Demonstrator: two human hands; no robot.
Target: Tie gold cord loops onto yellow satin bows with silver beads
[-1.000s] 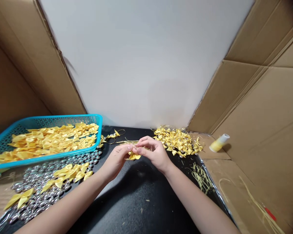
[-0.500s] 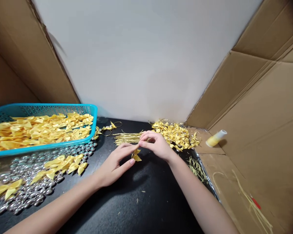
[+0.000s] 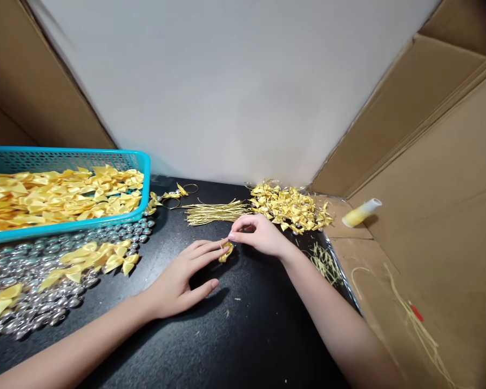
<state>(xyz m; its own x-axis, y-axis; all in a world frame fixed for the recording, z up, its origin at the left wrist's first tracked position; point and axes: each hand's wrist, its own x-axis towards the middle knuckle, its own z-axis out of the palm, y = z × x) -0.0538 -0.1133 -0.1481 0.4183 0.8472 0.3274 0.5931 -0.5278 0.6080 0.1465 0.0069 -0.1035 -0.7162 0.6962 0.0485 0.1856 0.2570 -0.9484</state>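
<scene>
A small yellow ribbon bow (image 3: 225,253) sits between my two hands, just above the black table. My right hand (image 3: 261,235) pinches at its upper end with thumb and fingertips; any cord in that pinch is too fine to make out. My left hand (image 3: 182,278) reaches in from the left with its fingers stretched out and the thumb well apart. Its fingertips touch the bow's left side and partly cover it. Behind the hands lies a bundle of gold cords (image 3: 216,212). Right of the bundle is a heap of yellow bows with cords and silver beads (image 3: 289,205).
A blue basket (image 3: 146,183) of yellow bows stands at the left. Before it spread silver beads (image 3: 56,300) with several loose bows (image 3: 93,258) on top. Cord scraps (image 3: 326,265) lie at right, near a thread spool (image 3: 361,213) on cardboard. Cardboard walls (image 3: 437,129) flank the table.
My left thumb has moved away from the bow, while the left fingers stay against it. The bow has turned and sits closer beneath the right fingertips. The view has tilted slightly downward.
</scene>
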